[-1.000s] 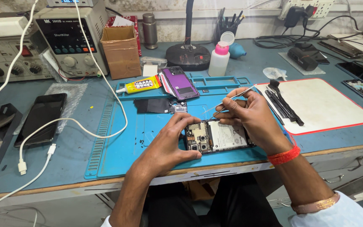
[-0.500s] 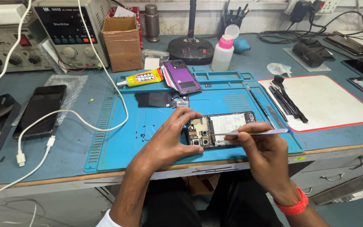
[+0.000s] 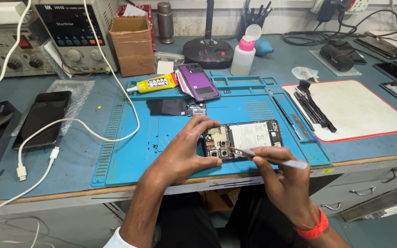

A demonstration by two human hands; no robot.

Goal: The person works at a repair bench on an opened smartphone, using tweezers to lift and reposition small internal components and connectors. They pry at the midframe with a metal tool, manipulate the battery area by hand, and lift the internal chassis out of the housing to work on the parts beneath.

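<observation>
An opened phone [image 3: 249, 137] lies back-up on the blue repair mat [image 3: 134, 147], its circuit board and white battery exposed. My left hand [image 3: 187, 147] steadies the phone's left end with the fingers curled over its edge. My right hand [image 3: 283, 181], with a red band at the wrist, grips a thin silver tool [image 3: 272, 158] whose tip touches the board near the camera modules.
A purple back cover [image 3: 197, 81], a yellow glue tube [image 3: 152, 84] and a black frame part [image 3: 175, 107] lie at the mat's far side. A white mat with black tools [image 3: 359, 110] is on the right. A black phone [image 3: 42, 118], white cable [image 3: 51, 154], power supply [image 3: 74, 34] and cardboard box [image 3: 133, 43] are to the left.
My right hand dropped from above the phone to its near side and brought the tool tip onto the board. The left hand stayed on the phone.
</observation>
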